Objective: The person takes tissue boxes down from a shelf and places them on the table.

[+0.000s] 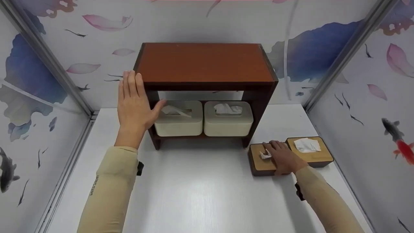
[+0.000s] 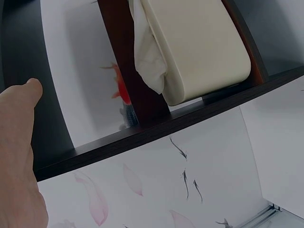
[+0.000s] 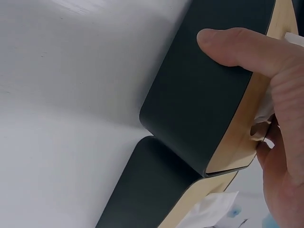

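Clearly, the dark tissue box with a light wooden top (image 1: 262,164) sits on the white table (image 1: 200,187), right of and nearer than the shelf unit, and the right hand (image 1: 285,157) grips it. The thumb presses against the dark side wall, while the other fingers reach over the top towards the opposite side. A small tuft of tissue (image 1: 266,155) pokes from its slot, just beside the fingers. Close by on the right stands a second wooden-topped box (image 1: 312,156), with a broader sheet of tissue on its lid; in the right wrist view the two boxes appear to meet at a corner.

Across the table, the left hand (image 1: 134,110) is held flat at the left side of the brown shelf unit (image 1: 205,63), its four fingers straight and close together, the thumb stretched out to the right. Whether its palm actually meets the side panel I cannot tell for certain.

Inside the unit, on its lower board, the left cream box (image 1: 179,122) and the right cream box (image 1: 228,124) stand side by side, tissue showing in each. Beige sleeves (image 1: 111,191) cover both forearms. Around the table, white wall panels (image 1: 194,19) carry printed petals, blue washes and fish, with metal rails (image 1: 50,61) at the corners.
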The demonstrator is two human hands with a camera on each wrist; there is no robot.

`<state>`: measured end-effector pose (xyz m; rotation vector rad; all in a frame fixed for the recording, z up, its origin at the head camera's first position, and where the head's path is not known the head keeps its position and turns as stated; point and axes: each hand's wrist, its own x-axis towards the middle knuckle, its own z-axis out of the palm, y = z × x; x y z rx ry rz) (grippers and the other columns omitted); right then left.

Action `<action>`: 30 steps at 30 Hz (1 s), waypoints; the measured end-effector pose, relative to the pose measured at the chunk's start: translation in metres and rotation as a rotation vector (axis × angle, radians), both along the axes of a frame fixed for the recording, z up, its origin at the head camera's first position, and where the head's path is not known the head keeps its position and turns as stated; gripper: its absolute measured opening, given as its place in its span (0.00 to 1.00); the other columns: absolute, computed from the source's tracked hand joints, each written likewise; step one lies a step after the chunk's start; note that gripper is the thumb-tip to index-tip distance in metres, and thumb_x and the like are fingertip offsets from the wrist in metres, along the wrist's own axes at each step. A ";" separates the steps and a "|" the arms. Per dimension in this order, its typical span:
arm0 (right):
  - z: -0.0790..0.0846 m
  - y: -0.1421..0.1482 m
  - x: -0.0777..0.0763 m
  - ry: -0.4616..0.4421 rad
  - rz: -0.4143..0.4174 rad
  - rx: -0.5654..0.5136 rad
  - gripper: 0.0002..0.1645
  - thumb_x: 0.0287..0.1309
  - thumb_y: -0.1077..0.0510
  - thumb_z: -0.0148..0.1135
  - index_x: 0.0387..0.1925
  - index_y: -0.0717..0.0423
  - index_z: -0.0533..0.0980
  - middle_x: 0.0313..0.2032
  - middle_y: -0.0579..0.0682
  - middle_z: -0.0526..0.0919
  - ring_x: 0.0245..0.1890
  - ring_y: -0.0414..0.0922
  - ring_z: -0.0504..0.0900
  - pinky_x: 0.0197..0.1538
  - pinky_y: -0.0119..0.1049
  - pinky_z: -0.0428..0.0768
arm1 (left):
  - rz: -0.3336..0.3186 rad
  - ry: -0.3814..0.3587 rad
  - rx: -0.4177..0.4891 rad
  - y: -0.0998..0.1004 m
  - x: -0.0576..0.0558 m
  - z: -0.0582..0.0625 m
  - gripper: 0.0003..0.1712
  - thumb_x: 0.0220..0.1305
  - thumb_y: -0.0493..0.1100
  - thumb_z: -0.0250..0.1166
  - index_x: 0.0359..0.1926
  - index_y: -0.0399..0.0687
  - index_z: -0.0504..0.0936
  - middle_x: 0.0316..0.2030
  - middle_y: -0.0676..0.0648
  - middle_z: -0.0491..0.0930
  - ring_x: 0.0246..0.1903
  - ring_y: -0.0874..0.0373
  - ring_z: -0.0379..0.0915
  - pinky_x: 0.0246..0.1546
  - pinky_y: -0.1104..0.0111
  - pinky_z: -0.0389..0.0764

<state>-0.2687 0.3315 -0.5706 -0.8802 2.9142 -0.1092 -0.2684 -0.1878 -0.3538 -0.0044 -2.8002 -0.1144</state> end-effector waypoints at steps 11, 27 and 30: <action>-0.001 -0.004 -0.003 0.013 -0.021 -0.016 0.74 0.19 0.52 0.88 0.71 0.64 0.57 0.62 0.67 0.67 0.64 0.65 0.66 0.66 0.61 0.67 | 0.003 0.002 -0.002 0.000 -0.001 -0.001 0.61 0.64 0.76 0.45 0.75 0.40 0.28 0.76 0.38 0.28 0.77 0.45 0.21 0.77 0.53 0.32; 0.004 -0.007 -0.012 -0.105 -0.119 0.018 0.75 0.25 0.58 0.87 0.73 0.62 0.50 0.70 0.72 0.56 0.71 0.70 0.53 0.70 0.65 0.59 | 0.002 0.014 0.006 0.000 0.000 -0.001 0.60 0.65 0.75 0.46 0.75 0.40 0.29 0.76 0.37 0.29 0.77 0.44 0.23 0.78 0.54 0.32; 0.004 -0.006 -0.012 -0.109 -0.125 0.020 0.75 0.25 0.59 0.86 0.74 0.62 0.50 0.71 0.72 0.55 0.71 0.70 0.53 0.70 0.65 0.58 | 0.001 0.011 0.005 0.001 -0.001 -0.001 0.60 0.64 0.75 0.45 0.75 0.40 0.29 0.76 0.37 0.29 0.77 0.44 0.23 0.78 0.54 0.32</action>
